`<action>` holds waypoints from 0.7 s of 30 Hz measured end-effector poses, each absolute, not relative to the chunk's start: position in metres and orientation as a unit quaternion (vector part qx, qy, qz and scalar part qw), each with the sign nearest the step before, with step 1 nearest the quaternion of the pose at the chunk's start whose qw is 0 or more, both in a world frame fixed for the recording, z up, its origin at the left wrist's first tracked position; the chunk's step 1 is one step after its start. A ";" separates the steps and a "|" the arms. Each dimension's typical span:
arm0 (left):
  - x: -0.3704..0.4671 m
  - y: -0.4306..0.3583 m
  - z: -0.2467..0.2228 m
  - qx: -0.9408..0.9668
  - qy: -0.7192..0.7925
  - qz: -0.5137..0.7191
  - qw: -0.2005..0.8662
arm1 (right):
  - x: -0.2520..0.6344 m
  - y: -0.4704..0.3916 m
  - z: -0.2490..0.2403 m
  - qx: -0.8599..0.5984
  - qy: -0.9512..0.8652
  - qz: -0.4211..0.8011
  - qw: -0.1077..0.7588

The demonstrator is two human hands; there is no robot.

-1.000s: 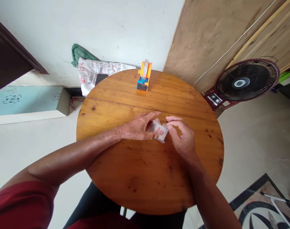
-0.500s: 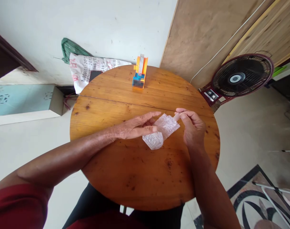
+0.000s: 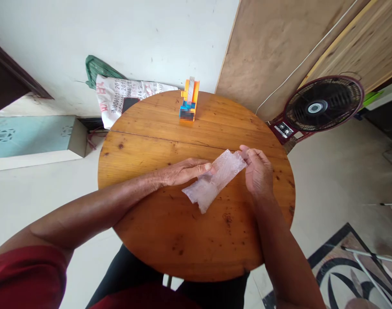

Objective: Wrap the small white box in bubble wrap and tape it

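A strip of clear bubble wrap (image 3: 211,182) lies slanted over the middle of the round wooden table (image 3: 170,223), its lower left end spread out flat. My left hand (image 3: 191,171) is at its left edge, thumb on top and the other fingers partly hidden beneath the plastic. At the upper right end, my right hand (image 3: 256,167) pinches the wrap between thumb and fingers. An orange and blue tape dispenser (image 3: 189,101) with a roll of clear tape stands near the far edge of the table.
Behind the table at left are a printed white sack (image 3: 113,96) and a green bag (image 3: 102,71) against the wall. A dark round fan (image 3: 321,105) stands beyond the right edge. A blue-green cabinet (image 3: 31,133) is at far left.
The near end of the bubble wrap, folded before, has opened out toward the lower left. My left thumb has shifted slightly up, and the view has moved a little.
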State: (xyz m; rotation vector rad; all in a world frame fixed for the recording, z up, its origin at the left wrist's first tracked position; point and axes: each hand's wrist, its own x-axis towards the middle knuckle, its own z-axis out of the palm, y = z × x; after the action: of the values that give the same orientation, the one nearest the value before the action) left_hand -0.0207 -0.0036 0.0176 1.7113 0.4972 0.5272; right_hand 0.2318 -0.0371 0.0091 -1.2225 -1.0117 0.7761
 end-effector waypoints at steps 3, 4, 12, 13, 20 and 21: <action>-0.018 -0.003 0.013 0.705 0.236 0.228 0.629 | 0.231 -0.036 0.008 -0.544 -0.438 0.333 0.633; -0.016 -0.002 0.011 0.678 0.251 0.234 0.649 | 0.231 -0.036 0.010 -0.552 -0.431 0.321 0.638; -0.009 0.002 0.004 0.443 0.316 0.389 0.743 | 0.203 -0.065 0.030 -0.574 -0.533 0.215 0.583; -0.010 0.002 0.005 0.454 0.312 0.389 0.738 | 0.199 -0.068 0.031 -0.581 -0.546 0.233 0.557; -0.016 -0.005 0.014 0.593 0.302 0.356 0.656 | 0.193 -0.066 0.031 -0.619 -0.595 0.255 0.445; -0.016 -0.007 0.016 0.605 0.298 0.353 0.649 | 0.193 -0.065 0.031 -0.621 -0.591 0.262 0.443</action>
State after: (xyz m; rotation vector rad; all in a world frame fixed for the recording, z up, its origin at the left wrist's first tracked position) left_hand -0.0162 -0.0067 0.0162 1.3747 0.6765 0.8032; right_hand 0.1934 -0.0650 0.0313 -1.5392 -1.4655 0.6507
